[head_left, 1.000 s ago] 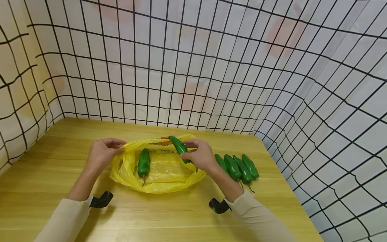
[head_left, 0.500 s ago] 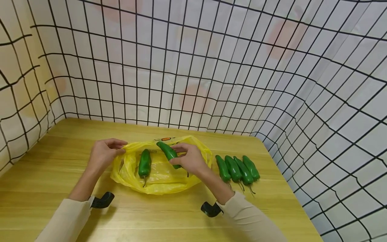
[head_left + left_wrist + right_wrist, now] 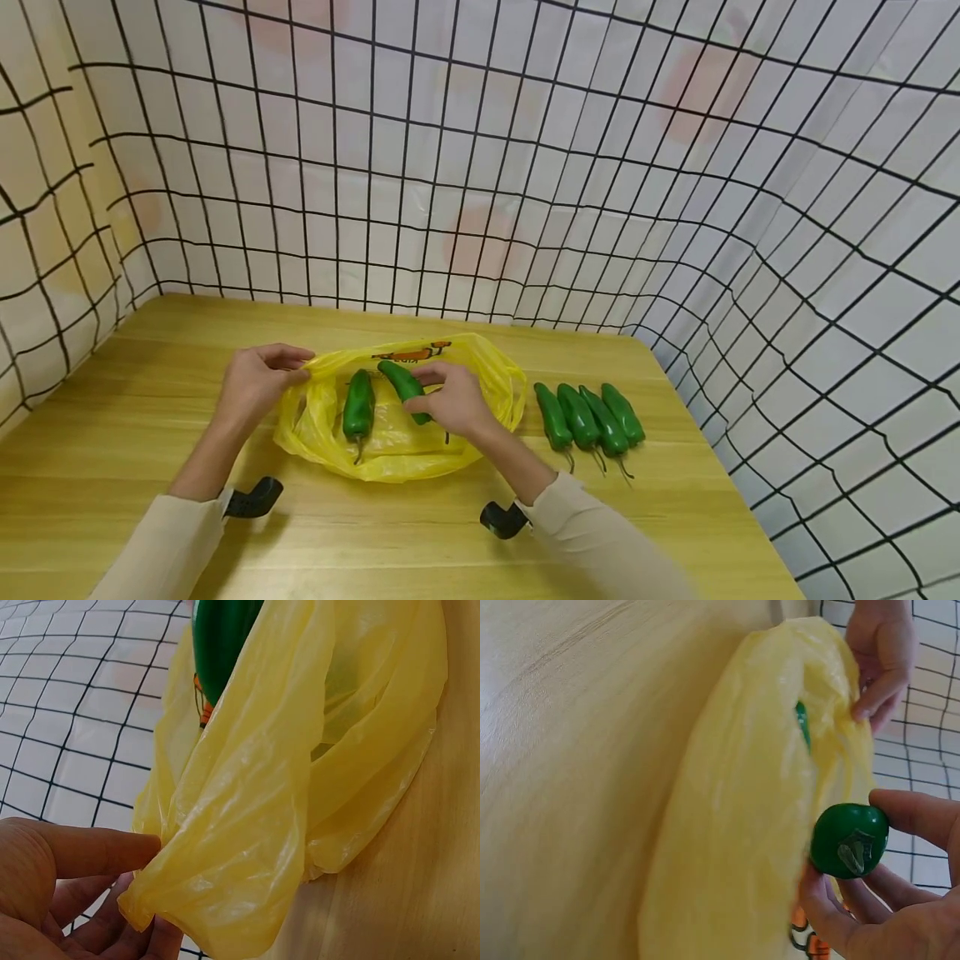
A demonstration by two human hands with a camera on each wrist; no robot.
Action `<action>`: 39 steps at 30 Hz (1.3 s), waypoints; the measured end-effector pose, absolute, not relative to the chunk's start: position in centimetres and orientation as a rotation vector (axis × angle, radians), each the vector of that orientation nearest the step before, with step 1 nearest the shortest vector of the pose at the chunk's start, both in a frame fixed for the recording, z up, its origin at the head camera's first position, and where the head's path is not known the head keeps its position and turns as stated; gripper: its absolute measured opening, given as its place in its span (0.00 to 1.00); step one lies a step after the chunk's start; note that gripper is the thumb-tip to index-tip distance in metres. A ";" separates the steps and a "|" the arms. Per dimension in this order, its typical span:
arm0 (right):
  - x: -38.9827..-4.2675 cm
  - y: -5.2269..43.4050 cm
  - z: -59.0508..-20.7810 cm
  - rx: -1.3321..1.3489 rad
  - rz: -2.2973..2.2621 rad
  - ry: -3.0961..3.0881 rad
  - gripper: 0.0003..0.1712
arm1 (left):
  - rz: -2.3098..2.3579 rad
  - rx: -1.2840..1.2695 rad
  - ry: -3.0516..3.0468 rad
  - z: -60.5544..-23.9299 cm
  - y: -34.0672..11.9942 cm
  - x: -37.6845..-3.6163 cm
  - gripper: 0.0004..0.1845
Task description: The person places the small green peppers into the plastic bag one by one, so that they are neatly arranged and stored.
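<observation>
A yellow plastic bag lies on the table with its mouth spread wide. My left hand pinches the bag's left rim between thumb and fingers, as the left wrist view also shows. One green pepper rests inside the bag on its left side, stem toward me. Over the opening, my right hand holds another green pepper, tilted with its tip up and left. The right wrist view shows that held pepper stem-end on, gripped between thumb and fingers.
Several green peppers lie side by side on the wooden table, right of the bag. A black wire grid before a pale sheet encloses the back and sides. A black wrist mount sits below each hand.
My right hand has moved left with its pepper, from the bag's right rim to over the middle of the opening. The left hand has kept its hold on the rim.
</observation>
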State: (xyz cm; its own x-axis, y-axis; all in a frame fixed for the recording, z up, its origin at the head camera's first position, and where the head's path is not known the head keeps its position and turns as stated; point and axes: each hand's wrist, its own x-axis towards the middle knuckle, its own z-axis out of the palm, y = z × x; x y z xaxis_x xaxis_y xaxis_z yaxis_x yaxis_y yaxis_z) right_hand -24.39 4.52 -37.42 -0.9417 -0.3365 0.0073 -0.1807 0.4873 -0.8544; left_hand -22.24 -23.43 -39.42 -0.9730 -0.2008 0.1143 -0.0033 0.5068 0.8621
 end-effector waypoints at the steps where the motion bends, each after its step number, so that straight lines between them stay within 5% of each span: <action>1: -24.5 4.3 -37.7 -0.450 -1.452 2.581 0.25 | -1.461 0.178 -2.544 -39.4 -23.4 -22.2 0.14; 39: -24.7 1.4 -41.8 -0.542 -1.360 2.722 0.23 | -1.448 0.176 -2.539 -39.7 -23.4 -22.3 0.14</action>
State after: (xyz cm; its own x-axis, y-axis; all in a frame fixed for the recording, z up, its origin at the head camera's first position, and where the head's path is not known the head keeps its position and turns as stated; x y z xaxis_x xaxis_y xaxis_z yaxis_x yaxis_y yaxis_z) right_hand -24.69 1.42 -41.81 -0.9372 -0.3310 0.1097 -0.2865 0.5516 -0.7834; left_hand -22.33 -23.42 -39.66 -0.9702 -0.2078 0.1247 0.0016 0.5090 0.8607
